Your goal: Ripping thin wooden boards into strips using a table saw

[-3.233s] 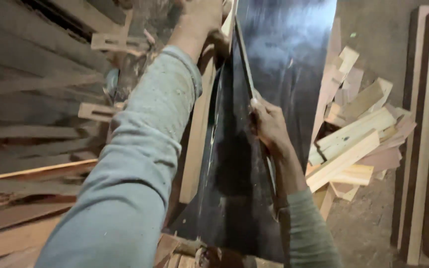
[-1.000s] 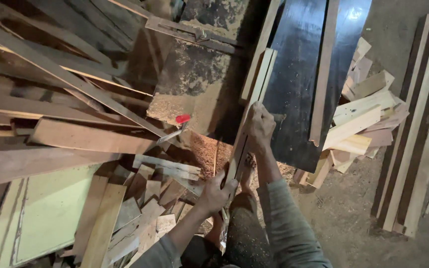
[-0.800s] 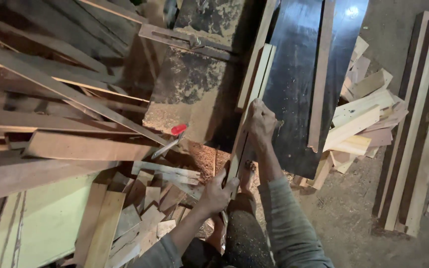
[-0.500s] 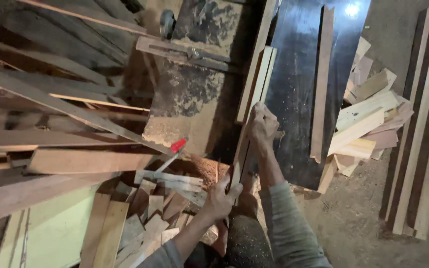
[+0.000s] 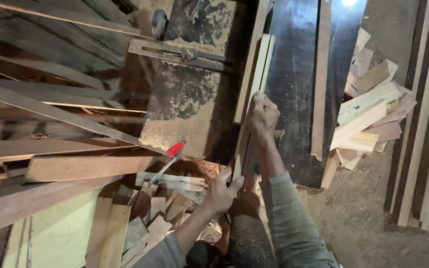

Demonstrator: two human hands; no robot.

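My right hand (image 5: 262, 115) presses on the long pale wooden strips (image 5: 254, 84), fingers curled over them where they lie lengthwise on the sawdust-covered dark saw tabletop (image 5: 189, 106). My left hand (image 5: 220, 191) grips the strips' near end, fingers closed around it. A red-handled lever (image 5: 174, 150) sits left of it; pale wooden offcuts (image 5: 368, 116) lie piled to the right.

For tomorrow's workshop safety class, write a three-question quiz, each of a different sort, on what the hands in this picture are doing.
1. True or false: both hands grip the same bundle of wooden strips.
2. Which hand is farther up the strips?
3. The lever by the sawdust-covered machine table has a handle of which colour: A blue, B red, C yellow?

Key:
1. True.
2. The right hand; the left hand holds the near end.
3. B, the red handle.
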